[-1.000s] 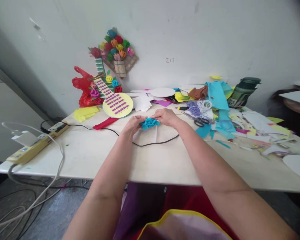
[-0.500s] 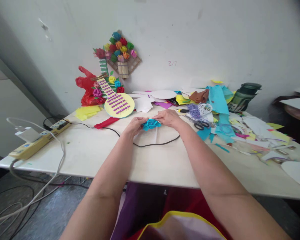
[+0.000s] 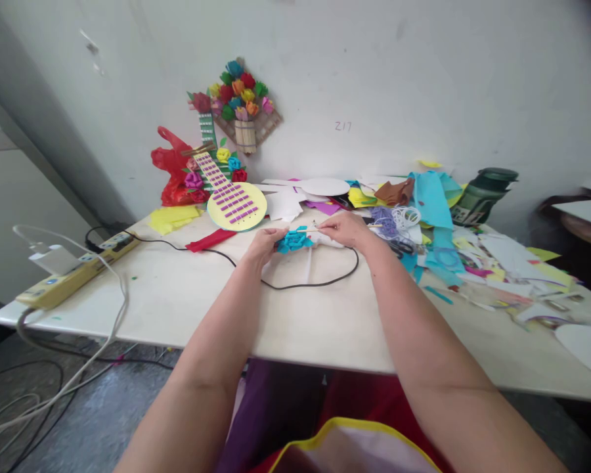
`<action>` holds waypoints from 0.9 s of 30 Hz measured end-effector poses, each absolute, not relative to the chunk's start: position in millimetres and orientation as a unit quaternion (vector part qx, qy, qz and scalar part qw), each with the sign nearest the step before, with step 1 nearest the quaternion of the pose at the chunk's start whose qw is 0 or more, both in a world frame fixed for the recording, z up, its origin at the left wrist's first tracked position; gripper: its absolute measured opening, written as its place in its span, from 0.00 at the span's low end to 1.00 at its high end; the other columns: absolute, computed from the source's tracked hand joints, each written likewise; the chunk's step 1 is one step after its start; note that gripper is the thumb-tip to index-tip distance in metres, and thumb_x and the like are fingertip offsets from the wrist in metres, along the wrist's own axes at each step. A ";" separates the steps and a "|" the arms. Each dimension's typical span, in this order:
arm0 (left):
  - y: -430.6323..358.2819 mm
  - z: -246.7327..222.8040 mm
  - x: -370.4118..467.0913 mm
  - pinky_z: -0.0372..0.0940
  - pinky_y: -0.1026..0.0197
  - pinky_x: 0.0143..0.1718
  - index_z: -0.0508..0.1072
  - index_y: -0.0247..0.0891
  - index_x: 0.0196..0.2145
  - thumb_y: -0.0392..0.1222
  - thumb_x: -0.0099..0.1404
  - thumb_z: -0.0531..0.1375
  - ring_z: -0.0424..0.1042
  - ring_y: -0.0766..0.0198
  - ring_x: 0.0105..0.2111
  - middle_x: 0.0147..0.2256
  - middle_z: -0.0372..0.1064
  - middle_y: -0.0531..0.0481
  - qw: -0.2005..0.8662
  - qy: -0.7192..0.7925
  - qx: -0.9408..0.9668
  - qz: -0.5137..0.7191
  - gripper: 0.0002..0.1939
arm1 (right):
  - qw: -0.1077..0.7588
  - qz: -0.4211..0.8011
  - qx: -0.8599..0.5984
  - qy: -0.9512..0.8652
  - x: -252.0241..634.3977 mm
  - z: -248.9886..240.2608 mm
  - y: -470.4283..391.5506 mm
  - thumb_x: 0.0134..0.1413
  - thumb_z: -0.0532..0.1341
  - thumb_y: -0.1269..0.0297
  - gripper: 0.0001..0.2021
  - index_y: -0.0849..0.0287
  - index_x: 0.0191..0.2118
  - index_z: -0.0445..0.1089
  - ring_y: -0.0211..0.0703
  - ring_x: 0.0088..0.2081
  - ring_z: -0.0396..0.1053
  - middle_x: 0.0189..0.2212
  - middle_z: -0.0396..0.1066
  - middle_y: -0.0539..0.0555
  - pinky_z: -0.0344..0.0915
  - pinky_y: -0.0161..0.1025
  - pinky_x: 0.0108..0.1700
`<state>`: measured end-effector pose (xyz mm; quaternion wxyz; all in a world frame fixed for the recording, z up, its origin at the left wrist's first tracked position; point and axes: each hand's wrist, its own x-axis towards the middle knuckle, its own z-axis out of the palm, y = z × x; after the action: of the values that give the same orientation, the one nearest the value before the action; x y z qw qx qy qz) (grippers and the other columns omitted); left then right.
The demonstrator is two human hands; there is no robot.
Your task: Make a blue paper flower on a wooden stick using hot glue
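My left hand [image 3: 267, 244] is closed on the edge of a bright blue crepe-paper flower [image 3: 294, 242], pinching it above the table. Between the fingertips of my right hand [image 3: 347, 230] is a thin wooden stick [image 3: 377, 226], lying almost level. Its left end touches or overlaps the flower's upper right side; which of these I cannot tell. Just below my right hand lies a white tool that looks like a glue gun [image 3: 329, 241], partly hidden, with a black cord [image 3: 315, 285] looping in front.
A yellow paper guitar [image 3: 236, 205] and red crepe paper [image 3: 209, 241] lie left of my hands. Purple yarn [image 3: 384, 222], paper scraps [image 3: 502, 253] and a green bottle [image 3: 485, 197] are at right. A power strip [image 3: 73, 272] sits on the left edge.
My right hand has drawn back from the flower to the right, and the stick in its fingers now shows. The flower has turned slightly in my left hand, its folds more exposed.
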<state>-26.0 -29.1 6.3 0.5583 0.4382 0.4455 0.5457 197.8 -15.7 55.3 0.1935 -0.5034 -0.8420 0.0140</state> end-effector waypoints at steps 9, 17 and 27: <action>-22.2 -0.4 -30.0 0.64 0.64 0.22 0.74 0.32 0.23 0.45 0.46 0.72 0.69 0.66 0.20 0.22 0.72 0.47 0.552 0.444 0.436 0.555 0.15 | 0.231 -0.007 -0.642 -0.731 221.4 43.2 0.8 0.59 0.53 0.62 0.16 0.56 0.44 0.78 0.49 0.45 0.72 0.42 0.78 0.57 0.64 0.39 0.43; -22.0 1.8 -29.2 0.63 0.64 0.21 0.73 0.32 0.21 0.45 0.46 0.72 0.68 0.67 0.19 0.20 0.70 0.48 0.546 0.454 0.432 0.556 0.15 | 0.128 0.026 -0.759 -0.638 236.3 15.9 14.8 0.57 0.54 0.68 0.17 0.59 0.47 0.76 0.54 0.49 0.71 0.48 0.73 0.64 0.66 0.45 0.46; -19.1 1.4 -31.5 0.63 0.64 0.22 0.74 0.31 0.23 0.44 0.48 0.71 0.68 0.67 0.20 0.21 0.70 0.48 0.540 0.453 0.431 0.564 0.14 | 0.167 -0.030 -0.678 -0.715 217.1 15.2 5.6 0.58 0.50 0.67 0.20 0.60 0.51 0.72 0.52 0.53 0.68 0.52 0.70 0.62 0.62 0.43 0.51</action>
<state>-31.5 -19.1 1.4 0.5399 0.4307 0.4531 0.5636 217.1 5.6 15.2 0.1669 -0.6782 -0.7150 -0.0297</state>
